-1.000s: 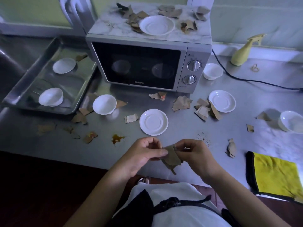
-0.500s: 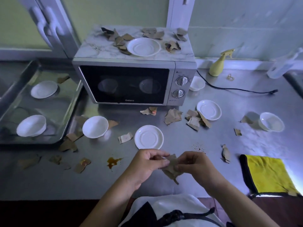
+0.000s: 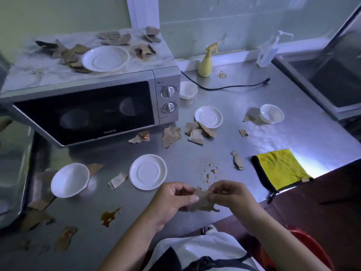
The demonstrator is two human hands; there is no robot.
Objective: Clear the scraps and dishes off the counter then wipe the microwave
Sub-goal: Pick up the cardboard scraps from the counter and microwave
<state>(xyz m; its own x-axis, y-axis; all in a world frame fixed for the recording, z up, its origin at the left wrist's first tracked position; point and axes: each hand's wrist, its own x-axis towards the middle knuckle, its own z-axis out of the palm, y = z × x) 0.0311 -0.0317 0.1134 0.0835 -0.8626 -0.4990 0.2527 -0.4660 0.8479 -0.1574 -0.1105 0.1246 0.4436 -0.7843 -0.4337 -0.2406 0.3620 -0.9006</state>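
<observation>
Head | left hand point(image 3: 172, 200), right hand point(image 3: 228, 194) pinch brown scrap point(image 3: 202, 200) | above counter point(image 3: 195, 153) edge

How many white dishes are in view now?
6: top saucer on the microwave; small bowl beside its dials; right saucer by scraps; right bowl farther right; front saucer and left bowl near the front edge. The tray at left is cut off; more may be hidden.

Head view. The left hand point(image 3: 172, 200) and right hand point(image 3: 230, 196) pinch 1 crumpled brown scrap point(image 3: 203, 200) between their fingers above the near edge of the desk point(image 3: 185, 153). Just beyond stand 1 saucer point(image 3: 148, 172) and 1 bowl point(image 3: 70, 180). The microwave point(image 3: 86, 112) carries 1 plate point(image 3: 105, 58) among loose scraps. A yellow cloth point(image 3: 281, 169) lies at right.
</observation>
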